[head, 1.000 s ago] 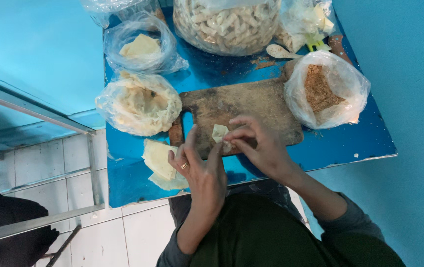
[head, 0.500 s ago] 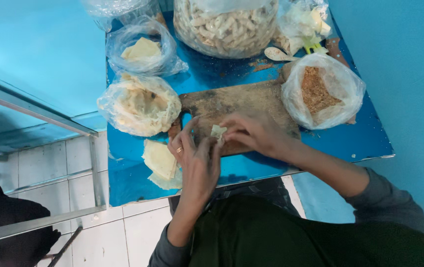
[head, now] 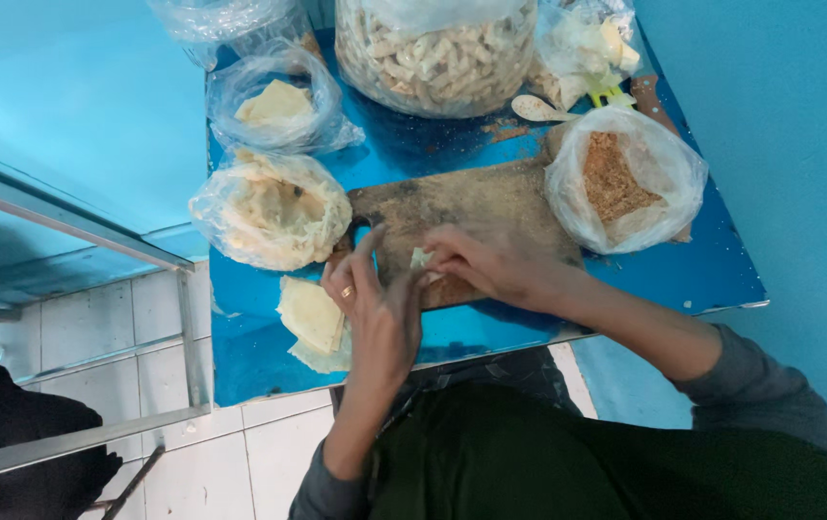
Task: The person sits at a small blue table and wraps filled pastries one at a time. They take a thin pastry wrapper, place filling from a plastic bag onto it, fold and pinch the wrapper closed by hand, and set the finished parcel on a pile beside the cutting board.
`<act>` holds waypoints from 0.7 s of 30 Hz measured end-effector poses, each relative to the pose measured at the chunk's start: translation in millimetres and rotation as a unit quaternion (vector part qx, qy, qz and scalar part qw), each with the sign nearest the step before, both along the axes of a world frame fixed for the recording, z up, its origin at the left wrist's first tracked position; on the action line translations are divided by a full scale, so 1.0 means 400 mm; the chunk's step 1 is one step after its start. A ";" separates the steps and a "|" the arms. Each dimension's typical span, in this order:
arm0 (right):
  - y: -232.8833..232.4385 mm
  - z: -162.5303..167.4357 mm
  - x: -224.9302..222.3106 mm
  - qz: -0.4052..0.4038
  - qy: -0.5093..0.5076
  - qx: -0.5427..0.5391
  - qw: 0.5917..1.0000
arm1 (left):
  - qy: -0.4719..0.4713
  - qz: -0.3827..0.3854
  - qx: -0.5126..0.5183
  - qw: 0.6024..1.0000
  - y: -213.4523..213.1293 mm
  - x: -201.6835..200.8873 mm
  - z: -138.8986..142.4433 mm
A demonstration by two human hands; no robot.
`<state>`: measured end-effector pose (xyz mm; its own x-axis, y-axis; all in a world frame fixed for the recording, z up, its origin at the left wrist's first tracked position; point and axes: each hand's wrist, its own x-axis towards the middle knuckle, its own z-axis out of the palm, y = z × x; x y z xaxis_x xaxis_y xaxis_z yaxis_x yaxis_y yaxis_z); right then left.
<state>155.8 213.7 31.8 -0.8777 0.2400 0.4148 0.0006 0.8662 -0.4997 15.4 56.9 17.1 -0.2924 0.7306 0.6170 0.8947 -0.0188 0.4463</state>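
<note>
Both hands meet over a worn wooden cutting board (head: 476,200) on a blue table (head: 625,279). My left hand (head: 378,306), with a ring on one finger, and my right hand (head: 479,262) pinch a small pale piece of dough wrapper (head: 420,257) between their fingertips. A stack of pale triangular wrappers (head: 311,316) lies on the table just left of my left hand. A plastic bag with brown crumb filling (head: 619,179) stands to the right of the board.
A bag of pale dough sheets (head: 272,209) sits left of the board, another bag with a yellow sheet (head: 276,101) behind it. A large bag of finished rolled pieces (head: 437,53) stands at the back, a white spoon (head: 540,109) beside it. White tiled wall lies below the table edge.
The view has shifted slightly. Both hands stayed over the board's front edge, working the small wrapper piece; my right forearm has swung out further to the right.
</note>
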 end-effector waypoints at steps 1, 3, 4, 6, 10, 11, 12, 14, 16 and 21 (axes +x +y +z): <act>0.006 0.000 0.005 0.019 0.010 0.005 1.000 | 0.016 -0.015 -0.003 1.000 -0.007 -0.010 0.004; 0.013 -0.002 0.007 0.020 0.009 0.027 0.999 | 0.039 -0.028 -0.010 0.999 -0.009 -0.014 0.005; 0.015 -0.003 0.005 0.003 -0.003 0.045 0.999 | 0.045 -0.025 -0.013 0.999 -0.006 -0.010 0.004; 0.019 -0.005 -0.005 -0.029 -0.037 0.008 0.999 | 0.036 -0.015 -0.006 0.999 0.005 -0.003 0.000; 0.036 0.000 -0.046 -0.045 -0.094 -0.264 0.959 | -0.033 0.007 0.010 0.999 0.030 0.009 -0.005; 0.035 0.002 -0.054 -0.036 -0.100 -0.341 0.934 | -0.053 0.013 0.009 0.998 0.033 0.011 -0.005; 0.031 0.004 -0.058 -0.041 -0.085 -0.339 0.936 | -0.060 0.019 0.010 0.998 0.036 0.012 -0.005; 0.009 0.005 -0.056 -0.050 -0.055 -0.335 0.939 | -0.075 0.031 0.010 0.997 0.041 0.012 -0.005; -0.018 0.005 -0.038 -0.074 -0.025 -0.213 0.974 | -0.103 0.047 0.005 0.994 0.043 0.008 -0.007; -0.039 0.007 -0.026 -0.090 0.010 -0.064 0.994 | -0.093 0.070 0.026 0.993 0.041 0.005 -0.010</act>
<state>145.3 198.3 34.6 -0.8083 0.4439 0.3868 0.1385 0.7819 -0.6078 17.5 73.2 13.0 -0.5016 0.6437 0.5780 0.7922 0.0732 0.6059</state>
